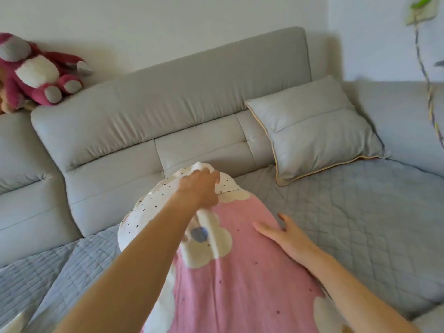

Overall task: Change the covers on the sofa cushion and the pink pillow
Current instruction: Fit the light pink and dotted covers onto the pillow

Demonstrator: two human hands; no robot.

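Pillow work: the pink pillow [240, 272] lies lengthwise on the sofa seat [360, 224]. Left hand [199, 188] clutches the dotted white fabric [149, 212] at its far end; right hand [286, 236] rests flat. Best pull steadily while pinning it.

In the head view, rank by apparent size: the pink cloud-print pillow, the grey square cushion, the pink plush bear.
1. Pink cloud-print pillow: largest, though nearest the camera and cut off by the frame.
2. Grey square cushion with tan piping.
3. Pink plush bear: smallest, farthest away and partly cropped.
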